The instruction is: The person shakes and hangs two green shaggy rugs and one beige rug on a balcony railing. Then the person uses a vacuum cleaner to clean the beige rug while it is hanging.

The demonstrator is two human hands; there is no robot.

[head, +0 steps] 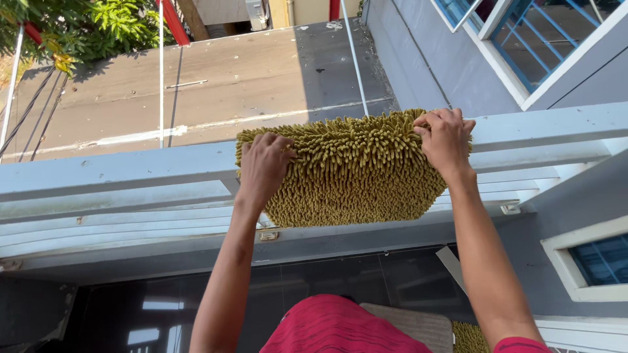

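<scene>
Red ribbed shirt [333, 327] nearest | left hand [263, 167], right hand [446, 138]: fingers gripping top corners of shaggy mustard-yellow chenille mat [350, 173] | mat draped over white railing [118, 173]

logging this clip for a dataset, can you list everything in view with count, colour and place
shaggy mat: one, mustard yellow, draped over the railing, centre
railing: one, pale blue-grey, horizontal bars across the middle
flat roof: one, brown-grey, below and beyond the railing
thin poles: at least two, white, upright over the roof
tree foliage: green, top left
window grille: one, blue bars in a white frame, top right
small window: one, blue glass in a white frame, lower right
second shaggy mat: one, mustard yellow, on the floor at the bottom edge
flat mat: one, beige, on the dark floor
red shirt: one, bottom centre
left hand: gripping the mat's left top edge
right hand: gripping the mat's right top corner
</scene>
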